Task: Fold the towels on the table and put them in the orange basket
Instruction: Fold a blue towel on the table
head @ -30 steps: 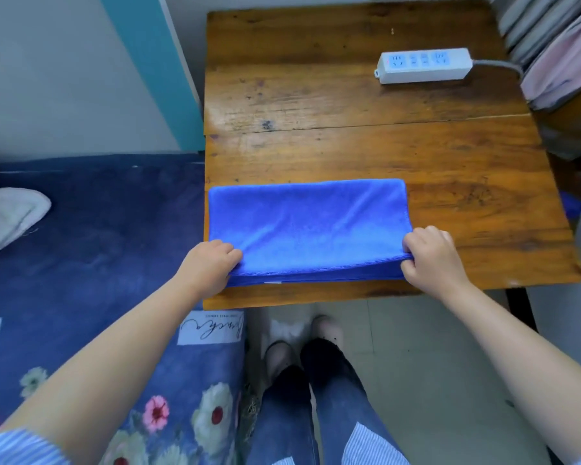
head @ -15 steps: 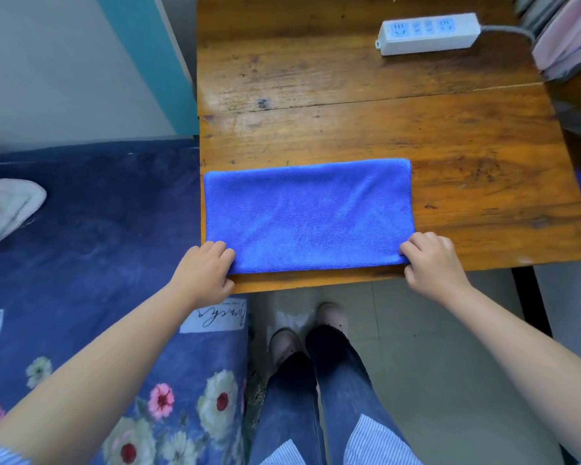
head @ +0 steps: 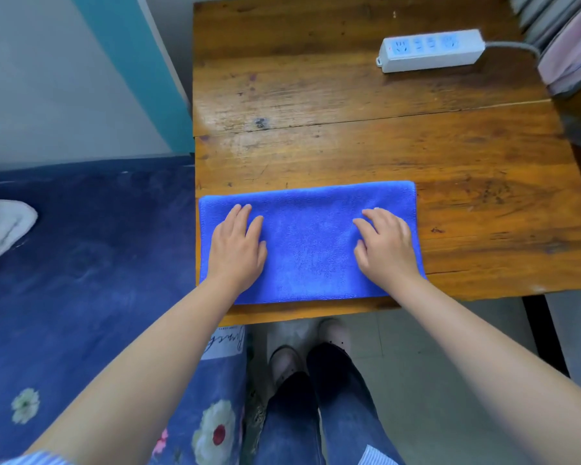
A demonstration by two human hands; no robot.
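Note:
A blue towel (head: 309,243), folded into a long rectangle, lies flat at the near left edge of the wooden table (head: 366,129). My left hand (head: 237,246) rests palm down on the towel's left part, fingers spread. On the towel's right part my right hand (head: 384,245) lies flat the same way. Neither hand grips anything. No orange basket is in view.
A white power strip (head: 430,50) with a grey cable sits at the table's far right. A dark blue flowered bedspread (head: 81,280) lies left of the table, with a white cloth (head: 0,229) on it. Pink and grey fabric (head: 574,52) hangs at the right edge.
Both hands let go of the towel's near corners and moved forward onto its top, now lying flat on it. The towel's near edge has settled flat.

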